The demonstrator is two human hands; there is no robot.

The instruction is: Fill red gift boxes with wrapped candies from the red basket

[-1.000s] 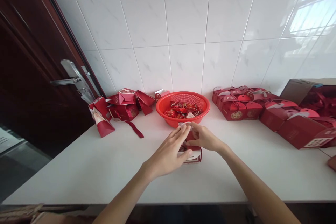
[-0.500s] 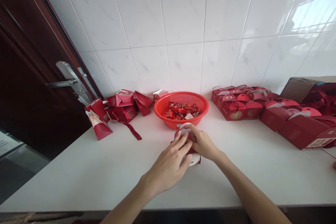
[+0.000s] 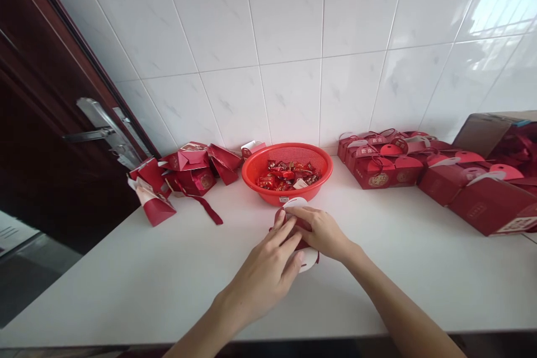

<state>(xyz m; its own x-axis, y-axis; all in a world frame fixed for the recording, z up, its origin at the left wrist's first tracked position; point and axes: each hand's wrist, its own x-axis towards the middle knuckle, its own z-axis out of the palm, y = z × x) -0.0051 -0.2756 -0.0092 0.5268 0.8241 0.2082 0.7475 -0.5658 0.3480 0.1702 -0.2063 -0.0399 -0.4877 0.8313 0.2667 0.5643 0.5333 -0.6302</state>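
Observation:
A small red candy box (image 3: 309,258) with pale rounded flaps stands on the white table, largely covered by my hands. My left hand (image 3: 271,260) lies over its near left side, the long fingers across the top and the thumb at the near pale flap. From the right, my right hand (image 3: 322,232) has curled fingers on the box top, beside the far flap. Both hands grip the box; some fingertips are hidden. Just behind it sits a red plastic basket (image 3: 286,198) with several wrapped candies (image 3: 287,174).
Unfilled-looking red boxes (image 3: 191,159) and a loose ribbon (image 3: 210,210) lie at the left. Rows of closed red boxes (image 3: 380,173) stand at the right, near a cardboard carton (image 3: 478,131). Behind is a tiled wall; a dark door (image 3: 50,140) borders the left.
The right fingers have shifted and flattened a little over the box top, and the far flap stands more exposed. The left hand keeps its hold. The view has tilted slightly.

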